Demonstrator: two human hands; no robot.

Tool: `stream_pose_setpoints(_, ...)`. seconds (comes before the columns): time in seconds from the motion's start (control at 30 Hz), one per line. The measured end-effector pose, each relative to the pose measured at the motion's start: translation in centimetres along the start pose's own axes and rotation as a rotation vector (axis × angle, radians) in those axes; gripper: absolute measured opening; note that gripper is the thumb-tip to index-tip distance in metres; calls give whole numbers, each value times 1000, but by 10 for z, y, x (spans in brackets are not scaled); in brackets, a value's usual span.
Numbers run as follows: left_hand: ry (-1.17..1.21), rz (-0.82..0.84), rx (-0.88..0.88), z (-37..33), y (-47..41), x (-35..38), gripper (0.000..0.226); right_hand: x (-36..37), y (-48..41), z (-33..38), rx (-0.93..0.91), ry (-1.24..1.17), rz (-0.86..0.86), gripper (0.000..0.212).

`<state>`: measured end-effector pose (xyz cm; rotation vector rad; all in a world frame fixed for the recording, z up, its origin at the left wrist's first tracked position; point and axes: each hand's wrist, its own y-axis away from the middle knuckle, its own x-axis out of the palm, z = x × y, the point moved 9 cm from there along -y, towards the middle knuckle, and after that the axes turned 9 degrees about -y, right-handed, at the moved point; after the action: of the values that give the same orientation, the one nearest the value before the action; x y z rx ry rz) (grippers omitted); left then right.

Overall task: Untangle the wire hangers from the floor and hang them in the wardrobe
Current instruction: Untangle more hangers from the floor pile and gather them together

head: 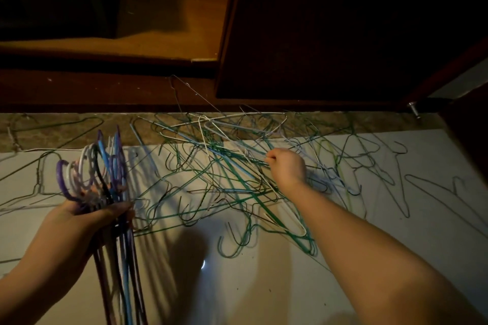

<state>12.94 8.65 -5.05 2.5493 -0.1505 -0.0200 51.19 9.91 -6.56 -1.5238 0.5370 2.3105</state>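
On the pale floor before the wardrobe: one tangle of wire hangers, green, blue and white, hooks interlocked. We judge them light, thin, springy and apt to snag; best taken at the neck under the hook. Our right hand pinches one wire mid-heap. Our left hand grips a bundle of hangers, hooks up. Obstacles: crossed wires; the dark wardrobe door just beyond the heap.

Left hand grips a hanger bundle; right hand, outstretched, pinches a wire.
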Motion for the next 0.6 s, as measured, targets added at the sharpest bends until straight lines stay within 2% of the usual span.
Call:
stream_pose_setpoints(0.17,3,-5,33,-6,-11,-8,19,16,-8,8,66,2,40,18)
stream_pose_setpoints(0.3,6,-19,59,-16,-24,-13,16,25,-13,6,170,-112,43,16)
stream_pose_setpoints(0.4,9,-6,61,-26,-37,-8,13,32,-16,16,163,-145,99,17)
stream_pose_setpoints(0.5,1,35,66,-39,-48,2,16,34,-13,37,146,-195,255,30)
stream_pose_setpoints(0.6,-1,81,61,-53,-55,12,17,19,-6,54,119,-115,357,49)
